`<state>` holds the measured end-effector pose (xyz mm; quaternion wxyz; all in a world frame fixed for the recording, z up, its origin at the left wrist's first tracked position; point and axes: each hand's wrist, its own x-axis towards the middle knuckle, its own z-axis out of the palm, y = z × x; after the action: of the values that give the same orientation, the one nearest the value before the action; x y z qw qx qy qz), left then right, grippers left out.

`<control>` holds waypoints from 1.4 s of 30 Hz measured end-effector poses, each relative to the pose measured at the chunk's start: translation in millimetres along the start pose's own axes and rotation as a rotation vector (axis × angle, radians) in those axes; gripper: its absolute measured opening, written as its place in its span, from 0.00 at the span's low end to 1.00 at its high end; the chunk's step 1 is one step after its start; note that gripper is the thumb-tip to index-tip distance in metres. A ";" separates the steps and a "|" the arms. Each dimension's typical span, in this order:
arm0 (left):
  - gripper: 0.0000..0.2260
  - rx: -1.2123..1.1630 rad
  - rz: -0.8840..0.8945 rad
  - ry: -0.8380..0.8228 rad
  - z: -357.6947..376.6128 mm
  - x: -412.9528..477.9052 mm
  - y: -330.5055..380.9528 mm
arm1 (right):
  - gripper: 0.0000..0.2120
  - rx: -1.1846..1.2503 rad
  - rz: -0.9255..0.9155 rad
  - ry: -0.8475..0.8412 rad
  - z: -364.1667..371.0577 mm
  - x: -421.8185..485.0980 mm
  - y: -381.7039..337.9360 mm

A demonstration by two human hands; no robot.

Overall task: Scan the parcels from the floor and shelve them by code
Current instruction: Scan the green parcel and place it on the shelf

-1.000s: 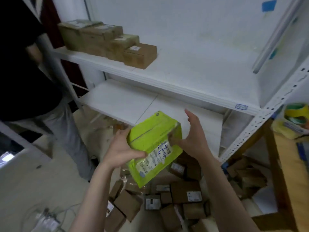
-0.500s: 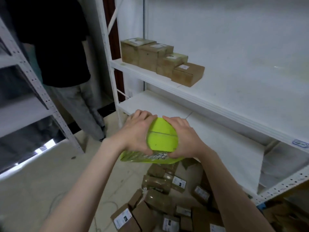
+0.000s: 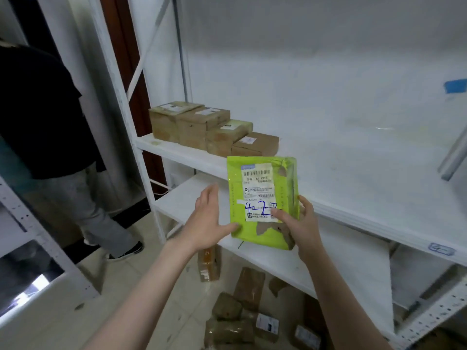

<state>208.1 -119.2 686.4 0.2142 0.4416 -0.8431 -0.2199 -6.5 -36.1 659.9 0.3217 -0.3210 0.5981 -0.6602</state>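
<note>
A lime-green parcel (image 3: 261, 198) stands upright in front of me, its white label and a blue handwritten code facing me. My right hand (image 3: 299, 228) grips its lower right corner, thumb across the label and fingers behind. My left hand (image 3: 207, 223) is spread beside the parcel's left edge, its thumb tip touching the lower left corner. Behind the parcel runs the white shelf (image 3: 366, 178), where a row of several brown boxes (image 3: 214, 127) sits at the left end. More brown parcels (image 3: 242, 317) lie heaped on the floor under the shelving.
A person in a dark top and grey trousers (image 3: 63, 147) stands to the left beside the rack's white upright (image 3: 121, 102). A lower white shelf (image 3: 328, 263) runs below the parcel. Another white rack (image 3: 30, 236) edges in at far left. Pale tiled floor (image 3: 88, 311) lies between them.
The green parcel has been turned from flat to upright with the label facing me. My left hand has come off its top and spread beside it. My view has risen toward the shelf.
</note>
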 end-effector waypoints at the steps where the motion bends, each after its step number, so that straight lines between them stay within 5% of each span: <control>1: 0.49 -0.010 0.013 -0.024 6.9 12.9 3.8 | 0.31 0.040 0.038 0.029 -3.0 11.5 -0.5; 7: 0.37 -0.252 0.154 -0.121 50.8 93.9 37.8 | 0.35 0.100 0.212 0.152 -24.8 82.2 0.2; 15: 0.40 -0.332 0.152 -0.069 99.3 178.3 63.9 | 0.20 -0.013 0.288 0.252 -44.7 160.0 7.5; 21: 0.31 -0.140 0.023 -0.138 123.5 214.6 70.4 | 0.31 -0.222 0.224 0.283 -42.3 181.0 24.7; 25: 0.30 0.000 -0.003 -0.121 123.9 234.0 73.7 | 0.24 -0.321 0.180 0.285 -39.7 201.9 27.7; 42: 0.23 0.449 -0.203 -0.082 127.2 328.7 79.2 | 0.28 -0.557 0.153 0.270 -0.3 290.7 30.3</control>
<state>-84.4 -331.2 682.4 0.0534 0.5511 -0.8302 -0.0653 -176.2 -273.4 641.1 0.1880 -0.2604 0.8154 -0.4817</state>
